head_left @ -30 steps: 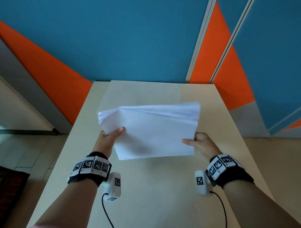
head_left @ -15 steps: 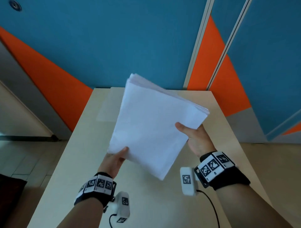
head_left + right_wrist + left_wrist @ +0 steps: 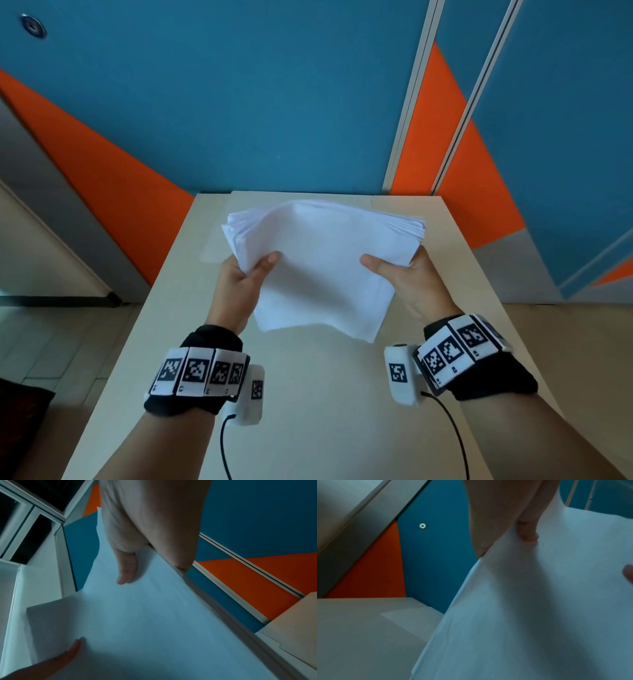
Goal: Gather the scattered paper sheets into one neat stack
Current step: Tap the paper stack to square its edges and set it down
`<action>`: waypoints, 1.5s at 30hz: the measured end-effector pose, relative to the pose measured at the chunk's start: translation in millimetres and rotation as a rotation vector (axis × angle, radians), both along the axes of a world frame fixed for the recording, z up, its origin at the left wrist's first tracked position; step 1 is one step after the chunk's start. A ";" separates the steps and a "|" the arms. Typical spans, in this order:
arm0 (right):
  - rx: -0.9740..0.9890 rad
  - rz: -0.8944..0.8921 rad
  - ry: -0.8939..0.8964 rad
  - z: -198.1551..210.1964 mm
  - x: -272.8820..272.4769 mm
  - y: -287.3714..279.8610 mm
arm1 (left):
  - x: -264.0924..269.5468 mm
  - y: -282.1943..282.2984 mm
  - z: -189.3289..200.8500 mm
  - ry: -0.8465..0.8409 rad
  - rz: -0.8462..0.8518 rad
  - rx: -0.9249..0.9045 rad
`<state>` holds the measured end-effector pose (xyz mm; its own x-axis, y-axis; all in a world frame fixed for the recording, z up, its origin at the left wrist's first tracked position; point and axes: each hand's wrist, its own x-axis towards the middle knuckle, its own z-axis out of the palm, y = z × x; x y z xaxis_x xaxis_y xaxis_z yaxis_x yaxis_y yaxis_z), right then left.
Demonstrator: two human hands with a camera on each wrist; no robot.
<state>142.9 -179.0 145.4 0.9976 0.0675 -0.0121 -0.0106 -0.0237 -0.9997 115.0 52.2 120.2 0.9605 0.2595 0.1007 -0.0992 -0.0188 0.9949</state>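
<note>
A thick bundle of white paper sheets (image 3: 322, 267) is held in the air above the beige table (image 3: 308, 394). My left hand (image 3: 246, 274) grips its left edge, thumb on top and fingers hidden beneath. On the right edge my right hand (image 3: 397, 270) grips the same way. The sheets' far edges fan out unevenly and the top sheet bows upward. In the left wrist view the paper sheets (image 3: 539, 615) fill the right side under my left hand's thumb (image 3: 529, 534). The right wrist view shows the paper sheets (image 3: 154, 622) with my right hand's thumb (image 3: 126, 572) pressed on them.
The table stands against a blue and orange wall (image 3: 257, 102) with two pale vertical strips (image 3: 411, 102). Floor lies beyond both long table edges. Wrist cameras with cables hang under both wrists.
The bundle, tipped up on a corner half a second ago, has swung back to lie nearly level between both hands. The left hand moved up and the right hand shifted to the right edge.
</note>
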 end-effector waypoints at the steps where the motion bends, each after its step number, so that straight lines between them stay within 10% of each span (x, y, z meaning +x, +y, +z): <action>1: 0.002 -0.021 -0.006 -0.2 0.6 -0.4 | 2.0 -0.8 1.0 -0.007 -0.002 0.008; 11: 0.072 -0.117 0.035 -28.6 -11.6 0.8 | -9.6 -11.9 -24.6 -0.022 0.088 0.124; 21: 0.107 -0.459 -0.300 -0.4 -1.6 23.1 | -4.8 -12.2 5.9 -0.407 0.175 0.791; 26: 0.113 -0.332 -0.315 -1.9 -3.8 14.3 | -2.6 -7.4 8.2 -0.370 0.132 0.643; 34: 0.018 0.087 0.059 -39.9 -2.2 -14.6 | 11.4 9.2 -20.5 0.057 -0.164 -0.100; 45: -0.100 -0.050 0.238 -77.3 22.7 -2.8 | 44.9 15.2 -49.7 0.116 -0.190 -0.069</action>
